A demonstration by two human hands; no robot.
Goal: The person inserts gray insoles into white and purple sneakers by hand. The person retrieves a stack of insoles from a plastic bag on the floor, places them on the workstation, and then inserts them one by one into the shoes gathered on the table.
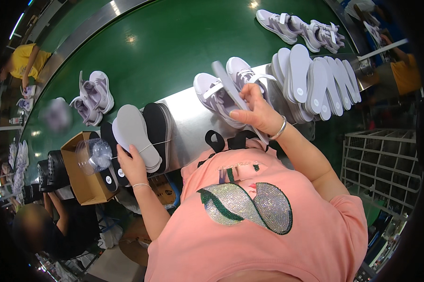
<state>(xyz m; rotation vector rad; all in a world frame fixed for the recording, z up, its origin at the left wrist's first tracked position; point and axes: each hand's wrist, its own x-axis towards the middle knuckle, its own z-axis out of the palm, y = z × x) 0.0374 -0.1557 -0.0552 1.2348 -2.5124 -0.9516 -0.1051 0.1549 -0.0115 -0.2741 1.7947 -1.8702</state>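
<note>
Green belt (pixel 165 42) is carrying pale lilac shoes past me; steel surface (pixel 188 122) is running along its near edge. A fanned row of insoles (pixel 315 80) is leaning at my right, a bundled stack of insoles (pixel 136 134) at my left by a cardboard box (pixel 82 183). Two shoes (pixel 228 87) are sitting just ahead. My right hand (pixel 256 113) is gripping one grey insole (pixel 228 82), tilted over the nearer shoe. My left hand (pixel 131 162) is resting on the stack, fingers hooking its string.
</note>
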